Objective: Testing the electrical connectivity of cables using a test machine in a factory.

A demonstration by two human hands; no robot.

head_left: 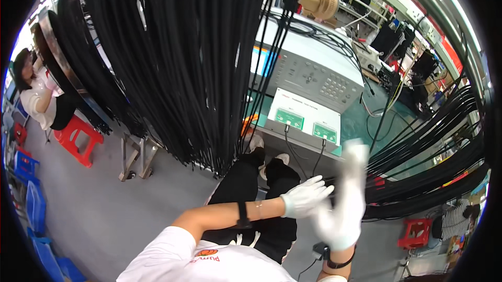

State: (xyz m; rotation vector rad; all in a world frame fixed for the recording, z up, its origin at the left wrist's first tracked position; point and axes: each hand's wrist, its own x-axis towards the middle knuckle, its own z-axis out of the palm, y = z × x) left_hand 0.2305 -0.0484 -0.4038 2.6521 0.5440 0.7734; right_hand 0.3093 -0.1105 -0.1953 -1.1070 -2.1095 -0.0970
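Note:
My left hand, in a white glove, reaches in front of my lap with its fingers stretched out and nothing visible in them. Close beside it, my right hand in a white glove points upward, its fingers smeared by motion. Beyond both hands stands a white test box with two green panels. A black cable is plugged into its left panel, and another black cable into the right one. A thick bundle of black cables lies just right of my right hand.
A large curtain of black cables hangs at the left. Behind the test box sits a grey instrument with buttons, on a green bench top. A person sits on a red stool at the far left. Another red stool stands at right.

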